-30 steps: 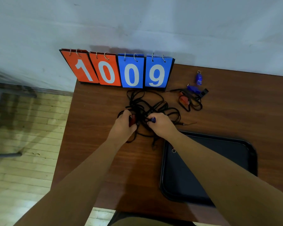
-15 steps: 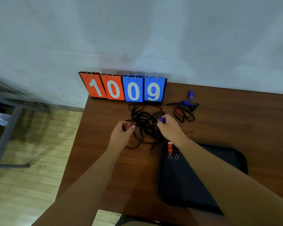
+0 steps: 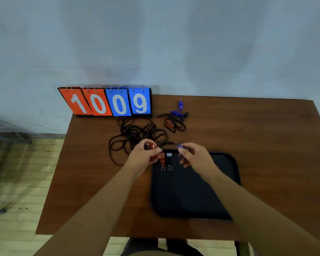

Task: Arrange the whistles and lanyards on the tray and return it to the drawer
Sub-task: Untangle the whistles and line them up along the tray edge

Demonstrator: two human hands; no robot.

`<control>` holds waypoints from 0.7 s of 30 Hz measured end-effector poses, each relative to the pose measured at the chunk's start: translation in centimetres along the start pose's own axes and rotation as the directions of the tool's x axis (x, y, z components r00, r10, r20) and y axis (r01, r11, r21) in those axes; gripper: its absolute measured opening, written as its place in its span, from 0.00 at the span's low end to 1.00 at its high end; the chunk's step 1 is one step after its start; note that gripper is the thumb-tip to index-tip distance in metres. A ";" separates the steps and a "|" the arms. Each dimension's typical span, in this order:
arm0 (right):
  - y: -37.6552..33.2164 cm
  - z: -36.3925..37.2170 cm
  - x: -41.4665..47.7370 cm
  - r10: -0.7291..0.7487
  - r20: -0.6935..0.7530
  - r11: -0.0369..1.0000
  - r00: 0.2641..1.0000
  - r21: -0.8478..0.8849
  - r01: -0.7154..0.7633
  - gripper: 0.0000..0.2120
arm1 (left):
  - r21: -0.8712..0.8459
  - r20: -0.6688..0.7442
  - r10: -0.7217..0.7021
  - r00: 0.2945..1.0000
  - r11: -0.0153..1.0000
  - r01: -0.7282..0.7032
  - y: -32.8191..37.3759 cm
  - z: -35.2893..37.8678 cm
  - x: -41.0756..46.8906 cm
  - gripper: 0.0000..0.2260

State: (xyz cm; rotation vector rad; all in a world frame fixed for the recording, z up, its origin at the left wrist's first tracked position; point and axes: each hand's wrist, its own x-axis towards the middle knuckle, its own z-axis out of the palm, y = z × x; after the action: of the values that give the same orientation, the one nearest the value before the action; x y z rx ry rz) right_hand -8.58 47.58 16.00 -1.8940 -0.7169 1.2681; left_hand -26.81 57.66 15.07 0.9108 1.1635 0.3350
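Observation:
A black tray [image 3: 192, 196] lies on the brown table [image 3: 266, 145]. At its far left corner lie an orange whistle [image 3: 162, 158] and a black whistle [image 3: 168, 158], side by side, each with a key ring. My left hand [image 3: 143, 156] pinches a red whistle [image 3: 151, 146] just over the tray's far left edge. Over the tray's far rim, my right hand [image 3: 194, 156] holds a blue whistle [image 3: 180, 146]. A tangle of black lanyards [image 3: 135, 134] sprawls beyond my hands. Farther back sit a blue whistle [image 3: 180, 104] and a small bundle of whistles and cord [image 3: 175, 121].
A flip scoreboard [image 3: 107, 101] reading 1009 stands at the table's far left edge against the grey wall. The table's left edge drops to a wooden floor. Blurred dark furniture stands at far left.
Both hands have drawn back from the lanyard tangle to the tray's far edge, each carrying a whistle. The view has pulled back and shows more of the table.

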 end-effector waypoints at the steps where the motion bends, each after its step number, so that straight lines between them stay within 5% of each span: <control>1: 0.7 -0.3 -0.3 0.019 -0.003 1.000 1.000 0.020 -0.019 0.09 | 0.010 0.017 -0.009 1.000 1.000 0.009 -0.4 0.8 0.0 0.07; 10: 5.9 -1.0 -0.9 0.183 -0.013 0.977 0.983 0.117 -0.180 0.09 | 0.080 -0.075 -0.014 0.997 0.997 0.020 -3.6 2.6 0.9 0.07; 14: 7.5 0.3 0.5 0.141 -0.097 0.967 0.985 -0.202 -0.158 0.05 | 0.058 -0.066 -0.020 0.998 0.998 0.024 -4.4 2.1 0.9 0.07; 21: 8.8 3.3 4.2 0.050 -0.241 0.942 0.969 -0.311 -0.126 0.08 | 0.128 -0.025 0.042 0.999 0.991 -0.039 -5.8 1.0 2.3 0.08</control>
State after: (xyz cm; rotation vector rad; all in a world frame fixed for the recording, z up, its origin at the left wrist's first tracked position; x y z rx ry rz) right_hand -9.69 46.67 5.85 -2.3201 -0.7593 1.0039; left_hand -26.26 55.19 9.32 1.0454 1.2039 0.3094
